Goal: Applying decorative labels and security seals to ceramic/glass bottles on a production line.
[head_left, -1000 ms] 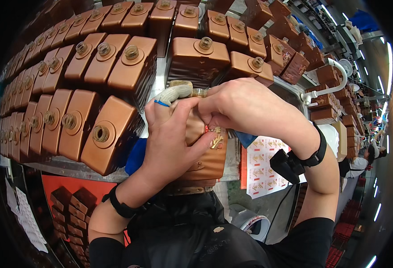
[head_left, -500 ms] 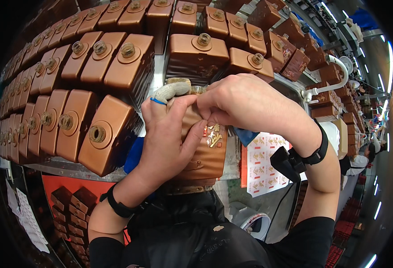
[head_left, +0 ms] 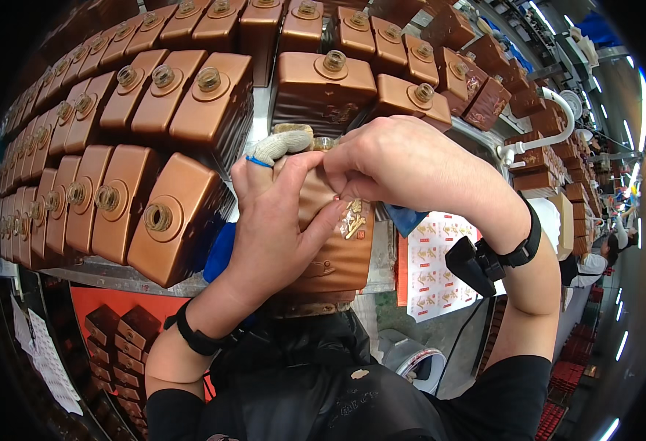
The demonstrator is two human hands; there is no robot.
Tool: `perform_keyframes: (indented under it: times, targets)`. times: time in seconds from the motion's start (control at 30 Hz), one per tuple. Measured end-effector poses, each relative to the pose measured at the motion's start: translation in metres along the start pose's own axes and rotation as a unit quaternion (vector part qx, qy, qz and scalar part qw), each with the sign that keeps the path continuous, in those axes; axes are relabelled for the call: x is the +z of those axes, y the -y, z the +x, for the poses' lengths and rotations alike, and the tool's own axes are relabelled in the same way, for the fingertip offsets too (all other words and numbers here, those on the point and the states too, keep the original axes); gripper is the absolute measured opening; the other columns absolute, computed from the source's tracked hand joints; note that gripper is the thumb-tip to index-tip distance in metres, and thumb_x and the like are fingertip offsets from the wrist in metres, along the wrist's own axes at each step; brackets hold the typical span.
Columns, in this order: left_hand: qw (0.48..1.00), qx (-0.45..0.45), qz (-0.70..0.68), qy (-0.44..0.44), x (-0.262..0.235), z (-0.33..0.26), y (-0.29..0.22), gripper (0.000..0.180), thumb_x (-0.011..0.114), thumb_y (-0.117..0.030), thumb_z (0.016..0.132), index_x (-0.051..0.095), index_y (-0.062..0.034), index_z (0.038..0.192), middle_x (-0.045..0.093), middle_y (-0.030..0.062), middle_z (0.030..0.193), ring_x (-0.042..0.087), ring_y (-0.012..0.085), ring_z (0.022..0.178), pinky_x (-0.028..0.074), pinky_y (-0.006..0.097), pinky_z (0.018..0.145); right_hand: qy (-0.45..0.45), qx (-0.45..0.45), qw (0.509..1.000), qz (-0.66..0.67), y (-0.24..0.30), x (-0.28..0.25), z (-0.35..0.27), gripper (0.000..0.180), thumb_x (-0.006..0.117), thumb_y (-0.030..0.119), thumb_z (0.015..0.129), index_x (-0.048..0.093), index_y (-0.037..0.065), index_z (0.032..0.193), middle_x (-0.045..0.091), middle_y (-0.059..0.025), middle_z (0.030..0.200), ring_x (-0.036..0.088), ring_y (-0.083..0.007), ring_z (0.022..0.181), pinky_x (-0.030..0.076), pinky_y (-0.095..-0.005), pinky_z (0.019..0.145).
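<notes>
A copper-coloured bottle [head_left: 337, 272] with a glass neck lies in front of me, its face toward me. Raised gold lettering [head_left: 354, 220] and a small red mark sit on that face. My left hand [head_left: 273, 224] is closed on the bottle's left side, thumb near the lettering. A grey fabric finger cover [head_left: 284, 145], tied with a blue band, sheathes one of its fingers. Over the bottle's upper face, my right hand [head_left: 389, 162] is pinched beside the lettering. A speck of red shows at its fingertips, but what they hold is hidden.
Rows of copper bottles [head_left: 213, 110] crowd the bench at the left and far side. To the right are a white sheet of gold and red stickers [head_left: 440, 268], a white pipe [head_left: 558, 121] and, lower down, a white bucket [head_left: 418, 364]. A co-worker [head_left: 593, 268] is at far right.
My right fingertips and left thumb have shifted slightly across the lettering. The red patch seen by the thumb before is now mostly covered by my fingers. The bottle stays in place.
</notes>
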State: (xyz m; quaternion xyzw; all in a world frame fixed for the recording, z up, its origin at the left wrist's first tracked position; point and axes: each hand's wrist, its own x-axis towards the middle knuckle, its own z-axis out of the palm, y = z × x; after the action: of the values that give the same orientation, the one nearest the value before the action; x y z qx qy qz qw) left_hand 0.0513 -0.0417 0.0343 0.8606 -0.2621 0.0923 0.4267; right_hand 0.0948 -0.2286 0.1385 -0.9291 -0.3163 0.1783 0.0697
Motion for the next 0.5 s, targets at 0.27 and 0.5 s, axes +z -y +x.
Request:
perform_keyframes:
  times: [0.27, 0.5]
  targets:
    - [1.0, -0.005, -0.007, 0.002, 0.0014, -0.001, 0.0016, 0.052, 0.076, -0.027, 0.087, 0.058, -0.008, 0.131, 0.064, 0.0126, 0.118, 0.043, 0.0352, 0.108, 0.031, 0.046, 0.103, 0.011, 0.003, 1.0, 0.008, -0.0012, -0.0012, 0.0, 0.01, 0.073, 0.017, 0.082, 0.069, 0.008, 0.082, 0.07, -0.0131, 0.078, 0.071, -0.0346, 0.081, 0.056, -0.0449, 0.069]
    - [1.0, 0.016, 0.003, 0.0, -0.0009, -0.0005, -0.0001, 0.059, 0.08, -0.027, 0.08, 0.058, -0.0086, 0.131, 0.062, 0.0106, 0.121, 0.043, 0.0332, 0.111, 0.029, 0.044, 0.105, 0.005, 0.0, 1.0, 0.012, -0.0025, -0.0003, 0.0002, 0.009, 0.071, 0.016, 0.081, 0.067, 0.008, 0.08, 0.069, -0.0135, 0.076, 0.07, -0.0353, 0.081, 0.055, -0.0459, 0.068]
